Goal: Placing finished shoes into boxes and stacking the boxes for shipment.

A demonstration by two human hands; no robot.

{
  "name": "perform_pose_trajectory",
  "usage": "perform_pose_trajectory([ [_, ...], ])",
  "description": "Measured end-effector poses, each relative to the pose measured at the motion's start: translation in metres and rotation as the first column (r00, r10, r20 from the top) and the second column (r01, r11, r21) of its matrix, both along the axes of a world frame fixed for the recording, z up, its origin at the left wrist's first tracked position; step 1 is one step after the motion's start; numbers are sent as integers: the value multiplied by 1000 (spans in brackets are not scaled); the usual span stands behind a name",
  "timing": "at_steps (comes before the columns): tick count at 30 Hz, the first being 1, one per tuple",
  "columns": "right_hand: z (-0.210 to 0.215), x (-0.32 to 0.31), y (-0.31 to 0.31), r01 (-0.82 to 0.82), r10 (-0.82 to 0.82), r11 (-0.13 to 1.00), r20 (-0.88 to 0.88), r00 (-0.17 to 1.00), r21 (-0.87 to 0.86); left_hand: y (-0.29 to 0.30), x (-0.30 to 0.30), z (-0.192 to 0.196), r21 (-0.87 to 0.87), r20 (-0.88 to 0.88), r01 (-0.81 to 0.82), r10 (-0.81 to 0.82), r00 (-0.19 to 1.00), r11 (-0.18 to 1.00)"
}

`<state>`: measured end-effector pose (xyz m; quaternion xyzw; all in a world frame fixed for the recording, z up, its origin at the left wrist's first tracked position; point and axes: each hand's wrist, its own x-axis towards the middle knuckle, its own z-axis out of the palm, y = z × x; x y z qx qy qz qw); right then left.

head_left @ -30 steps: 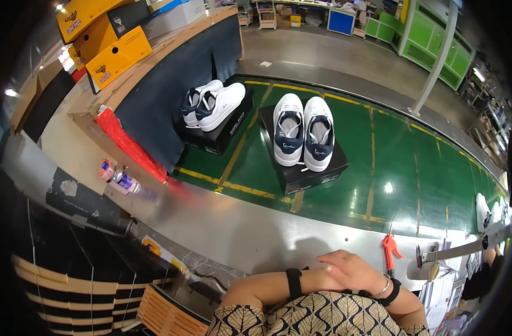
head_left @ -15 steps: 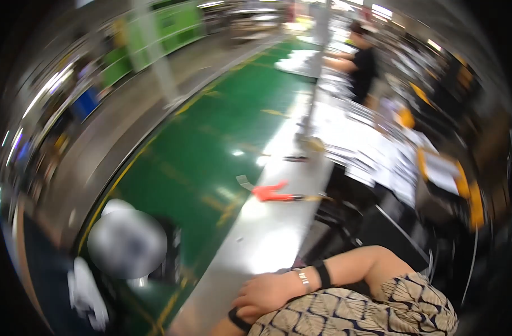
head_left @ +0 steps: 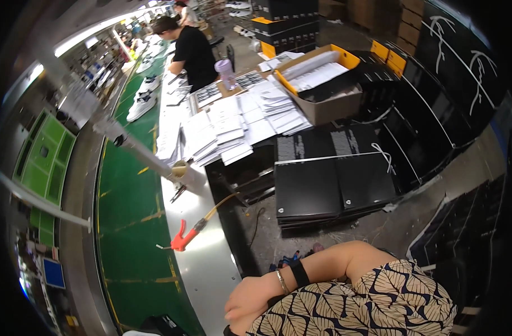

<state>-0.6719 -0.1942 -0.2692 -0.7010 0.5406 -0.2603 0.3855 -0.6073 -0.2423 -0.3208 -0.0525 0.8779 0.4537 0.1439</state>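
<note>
The bare right hand [head_left: 247, 299] lies relaxed across the left forearm [head_left: 246, 323], grasping no object; the left hand is hidden, so its state cannot be told. This looks like a pause; handling anything would first call for uncrossing the arms. At the lower edge, a black cardboard box [head_left: 163, 325] partly shows on the smooth green belt [head_left: 135, 252]. Beyond, a red plastic air gun [head_left: 183, 239] rests on the shiny metal surface [head_left: 205, 274]; farther off are loose white paper sheets [head_left: 214, 126].
</note>
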Motion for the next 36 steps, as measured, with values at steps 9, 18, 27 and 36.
perform_pose_trajectory([
  [9, -39, -89, 113, 491, -477, 871, -214, 853, 16, 70, -16, 4, -60, 131, -56, 63, 989, 997],
  [18, -85, -131, 232, 736, -696, 673, -277, 662, 68, 139, -78, 9, 115, 128, 53, -68, 989, 992],
  [27, -73, -162, 287, 858, -823, 486, -244, 513, 165, 155, -109, 17, 146, -19, 447, -449, 893, 883],
  [36, -77, -189, 248, 864, -826, 502, -280, 490, 31, 132, -109, 3, -29, 40, 422, -421, 906, 906],
])
